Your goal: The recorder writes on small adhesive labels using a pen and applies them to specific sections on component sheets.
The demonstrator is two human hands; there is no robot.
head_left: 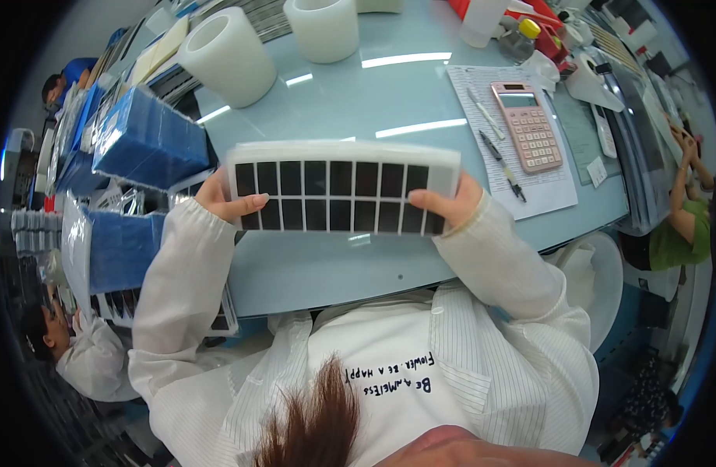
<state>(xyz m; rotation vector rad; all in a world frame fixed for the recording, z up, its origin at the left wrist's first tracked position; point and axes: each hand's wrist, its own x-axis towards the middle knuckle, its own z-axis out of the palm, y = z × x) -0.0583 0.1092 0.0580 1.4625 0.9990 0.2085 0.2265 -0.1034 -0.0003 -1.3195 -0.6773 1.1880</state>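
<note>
Between my two hands is a stack of white-edged sheets with two rows of black rectangles, held up over the glass-topped table. My left hand grips its left end, thumb lying on the front face and fingers hidden behind. At the right end my right hand grips it the same way, thumb across the outer rectangles. The stack's long top edge looks thick and pale, as if of many layers, though I cannot tell how many.
Two white film rolls stand at the back left. Blue wrapped packs are piled left of the table. To the right, a pink calculator and pens rest on printed paper. A yellow-capped bottle stands behind. Other people sit at both sides.
</note>
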